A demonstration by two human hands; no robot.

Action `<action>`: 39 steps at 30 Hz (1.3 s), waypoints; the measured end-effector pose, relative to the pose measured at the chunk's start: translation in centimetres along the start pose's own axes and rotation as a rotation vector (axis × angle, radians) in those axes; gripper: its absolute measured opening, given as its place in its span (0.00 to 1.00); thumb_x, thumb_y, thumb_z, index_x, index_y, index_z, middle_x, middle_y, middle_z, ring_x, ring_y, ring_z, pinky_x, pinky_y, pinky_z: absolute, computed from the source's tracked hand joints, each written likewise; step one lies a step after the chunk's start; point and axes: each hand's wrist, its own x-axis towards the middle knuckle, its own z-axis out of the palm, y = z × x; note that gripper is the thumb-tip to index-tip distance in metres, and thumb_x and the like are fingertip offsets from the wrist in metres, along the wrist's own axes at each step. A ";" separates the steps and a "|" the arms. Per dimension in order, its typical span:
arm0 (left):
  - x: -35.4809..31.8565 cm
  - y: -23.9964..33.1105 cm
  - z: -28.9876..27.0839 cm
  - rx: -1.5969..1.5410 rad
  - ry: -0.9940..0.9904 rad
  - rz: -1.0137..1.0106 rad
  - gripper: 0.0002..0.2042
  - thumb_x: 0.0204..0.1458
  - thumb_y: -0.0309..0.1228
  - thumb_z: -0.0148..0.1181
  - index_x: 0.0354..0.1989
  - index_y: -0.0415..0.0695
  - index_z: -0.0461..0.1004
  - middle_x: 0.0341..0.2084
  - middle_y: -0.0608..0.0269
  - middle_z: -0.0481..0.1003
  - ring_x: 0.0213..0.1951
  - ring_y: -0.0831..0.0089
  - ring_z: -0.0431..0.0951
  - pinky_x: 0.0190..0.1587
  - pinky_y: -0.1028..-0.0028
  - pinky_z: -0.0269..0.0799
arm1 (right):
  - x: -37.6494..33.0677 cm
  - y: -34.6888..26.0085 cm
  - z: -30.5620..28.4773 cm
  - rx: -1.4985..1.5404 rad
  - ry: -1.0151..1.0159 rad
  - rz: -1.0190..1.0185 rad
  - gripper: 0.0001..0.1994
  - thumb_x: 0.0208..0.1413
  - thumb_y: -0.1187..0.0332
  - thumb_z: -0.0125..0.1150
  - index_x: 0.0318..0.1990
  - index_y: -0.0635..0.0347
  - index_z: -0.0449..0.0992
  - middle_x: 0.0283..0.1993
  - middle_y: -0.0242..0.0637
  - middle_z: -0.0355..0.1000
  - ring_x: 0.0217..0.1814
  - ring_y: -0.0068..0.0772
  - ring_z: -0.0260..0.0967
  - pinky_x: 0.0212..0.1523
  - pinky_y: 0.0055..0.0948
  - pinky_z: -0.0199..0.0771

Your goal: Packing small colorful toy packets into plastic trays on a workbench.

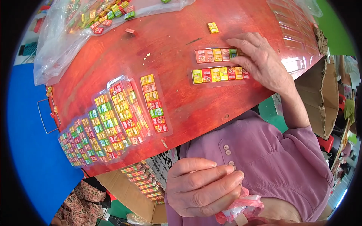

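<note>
My right hand (262, 62) reaches over the table from the right. Its fingertips and thumb close around a small green box (233, 53) at the right end of a short row of boxes in a clear plastic tray (205, 49). Just below, a second clear tray (203, 82) holds a row of yellow, red and orange boxes, its right end hidden under my hand. A single yellow box (213, 27) lies above. My left hand (203, 186) is held low before the purple shirt, fingers curled together. Pink and clear plastic (241, 206) shows under its little finger; what the fingers hold is hidden.
Several filled trays (113, 124) overlap at the table's left, beside one separate tray (154, 103). A plastic bag (60, 49) of loose boxes spreads at the far left. Empty trays (292, 26) lie far right. Cardboard boxes (318, 98) stand right and below (130, 194).
</note>
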 end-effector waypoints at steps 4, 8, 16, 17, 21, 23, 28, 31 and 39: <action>-0.2 0.5 -0.1 0.016 -0.016 0.005 0.06 0.47 0.28 0.68 0.34 0.49 0.80 0.34 0.68 0.83 0.34 0.78 0.82 0.36 0.79 0.74 | 1.1 0.6 -0.2 0.238 -0.052 0.112 0.12 0.57 0.72 0.65 0.47 0.66 0.75 0.38 0.36 0.71 0.41 0.32 0.73 0.41 0.29 0.73; -0.5 1.2 0.1 0.049 0.022 -0.024 0.06 0.47 0.27 0.69 0.34 0.49 0.80 0.34 0.68 0.83 0.33 0.78 0.82 0.36 0.79 0.74 | 2.9 1.6 -0.6 0.579 -0.315 0.307 0.06 0.60 0.73 0.64 0.38 0.64 0.73 0.27 0.23 0.63 0.34 0.15 0.61 0.34 0.20 0.63; -0.5 1.3 0.9 0.041 0.021 -0.021 0.04 0.47 0.28 0.68 0.32 0.49 0.80 0.33 0.68 0.83 0.33 0.78 0.82 0.35 0.80 0.74 | 3.6 3.1 -1.2 0.610 -0.407 0.272 0.05 0.62 0.73 0.62 0.35 0.63 0.74 0.29 0.24 0.70 0.34 0.11 0.64 0.37 0.19 0.66; -0.6 1.3 1.2 0.042 0.033 -0.027 0.04 0.48 0.29 0.67 0.32 0.49 0.80 0.34 0.68 0.83 0.32 0.78 0.82 0.35 0.80 0.74 | 3.5 3.4 -1.4 0.691 -0.432 0.312 0.05 0.62 0.73 0.61 0.34 0.63 0.74 0.30 0.23 0.71 0.34 0.11 0.65 0.38 0.19 0.68; -0.7 1.2 1.5 0.047 0.035 -0.011 0.03 0.51 0.32 0.65 0.33 0.49 0.81 0.33 0.68 0.83 0.32 0.78 0.82 0.35 0.80 0.74 | 2.8 4.0 -1.9 0.911 -0.362 0.307 0.05 0.63 0.73 0.60 0.34 0.64 0.75 0.30 0.23 0.71 0.35 0.11 0.67 0.40 0.19 0.69; -0.6 1.0 1.6 0.032 0.025 -0.009 0.04 0.51 0.32 0.64 0.33 0.49 0.81 0.34 0.68 0.83 0.32 0.78 0.82 0.35 0.80 0.74 | 2.2 4.2 -1.9 1.011 -0.281 0.245 0.05 0.63 0.72 0.61 0.35 0.64 0.76 0.31 0.23 0.72 0.35 0.11 0.66 0.39 0.19 0.69; -0.5 1.1 1.7 0.030 0.020 -0.019 0.04 0.52 0.32 0.64 0.34 0.49 0.81 0.35 0.68 0.83 0.33 0.78 0.82 0.35 0.80 0.74 | 1.3 1.7 -2.0 0.992 -0.413 0.325 0.04 0.62 0.73 0.61 0.36 0.64 0.76 0.32 0.23 0.73 0.36 0.11 0.67 0.39 0.19 0.69; -0.7 1.0 1.6 0.017 0.023 -0.020 0.04 0.52 0.33 0.64 0.34 0.49 0.81 0.35 0.68 0.83 0.34 0.78 0.82 0.36 0.80 0.74 | 1.3 0.3 -1.9 0.858 -0.516 0.350 0.04 0.62 0.73 0.62 0.36 0.64 0.75 0.31 0.24 0.73 0.36 0.12 0.68 0.38 0.20 0.69; -1.1 0.7 1.1 0.003 0.016 -0.016 0.06 0.52 0.33 0.64 0.35 0.48 0.80 0.35 0.66 0.83 0.35 0.77 0.82 0.36 0.79 0.74 | 1.3 -1.8 -2.5 0.496 -0.419 0.321 0.19 0.57 0.63 0.69 0.49 0.67 0.73 0.35 0.36 0.74 0.38 0.27 0.73 0.38 0.29 0.73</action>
